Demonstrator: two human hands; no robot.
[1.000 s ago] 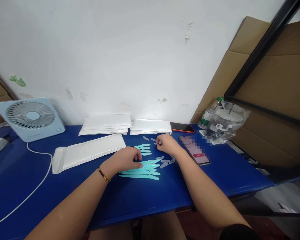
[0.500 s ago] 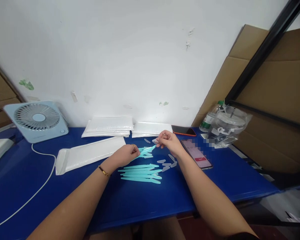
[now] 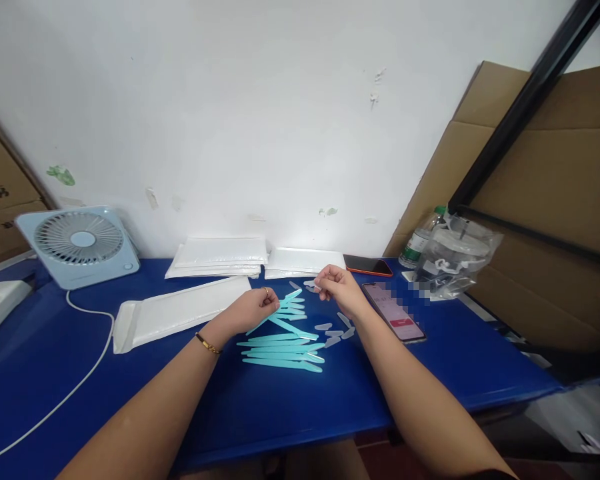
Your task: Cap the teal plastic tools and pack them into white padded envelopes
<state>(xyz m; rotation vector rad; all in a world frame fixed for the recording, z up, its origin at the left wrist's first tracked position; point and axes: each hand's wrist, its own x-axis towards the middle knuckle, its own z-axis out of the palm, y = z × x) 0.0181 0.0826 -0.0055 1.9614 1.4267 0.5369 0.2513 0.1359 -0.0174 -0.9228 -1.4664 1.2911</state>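
My left hand (image 3: 255, 310) is closed in a pinch on a teal eyebrow razor (image 3: 291, 297), whose blade end points up and right. Beneath and in front of that hand, more teal eyebrow razors (image 3: 283, 363) lie in a loose row; one slants down to the right across their top. My right hand (image 3: 339, 289) has thumb and fingers pinched at a small clear blade cover (image 3: 317, 285), partly hidden by the fingertips. Several other clear blade covers (image 3: 334, 333) are scattered below it on the blue table (image 3: 340, 393).
White padded mailers (image 3: 217, 252) are stacked by the wall, and a single mailer (image 3: 180, 310) lies at left. A blue fan (image 3: 83, 243) with a white cable stands farther left. Right of my hands are two phones, a bottle (image 3: 420, 241) and a bagged cup (image 3: 457, 253).
My right hand has come apart from the razor at my left hand. One razor now slants across the front row. The view has shifted slightly.
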